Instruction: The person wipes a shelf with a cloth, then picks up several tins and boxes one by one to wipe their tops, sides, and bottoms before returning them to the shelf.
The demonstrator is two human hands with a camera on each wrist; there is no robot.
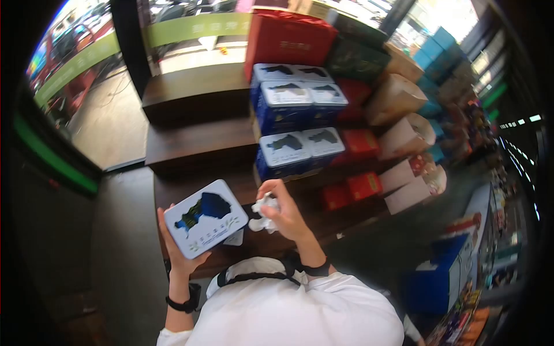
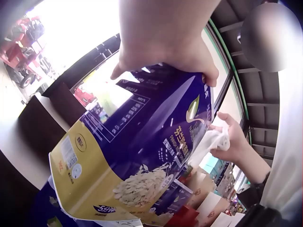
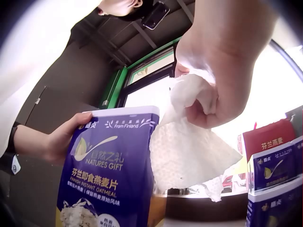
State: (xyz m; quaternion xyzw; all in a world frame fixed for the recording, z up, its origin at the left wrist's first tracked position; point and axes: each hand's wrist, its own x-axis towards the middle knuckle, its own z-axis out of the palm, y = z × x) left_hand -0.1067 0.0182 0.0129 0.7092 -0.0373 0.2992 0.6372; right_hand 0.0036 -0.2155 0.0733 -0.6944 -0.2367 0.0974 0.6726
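Observation:
My left hand (image 1: pixel 183 254) grips a blue and yellow oatmeal box (image 1: pixel 206 219) with a white lid, thumb and fingers on opposite sides. In the left wrist view the box (image 2: pixel 156 123) shows its printed panels below the hand (image 2: pixel 165 52). My right hand (image 1: pixel 288 214) pinches a crumpled white tissue (image 1: pixel 264 214) just right of the box. Seen from the right wrist, the tissue (image 3: pixel 189 146) hangs from the curled fingers (image 3: pixel 203 111) beside the box's front (image 3: pixel 109 165), which reads Finnish instant oatmeal.
Stepped wooden shelves (image 1: pixel 199 132) stand ahead, with matching blue boxes (image 1: pixel 300 150) stacked on them. Red boxes (image 1: pixel 360 185), paper bags (image 1: pixel 407 135) and a large red bag (image 1: pixel 291 40) line the right and back. A glass door (image 1: pixel 98 98) is at the left.

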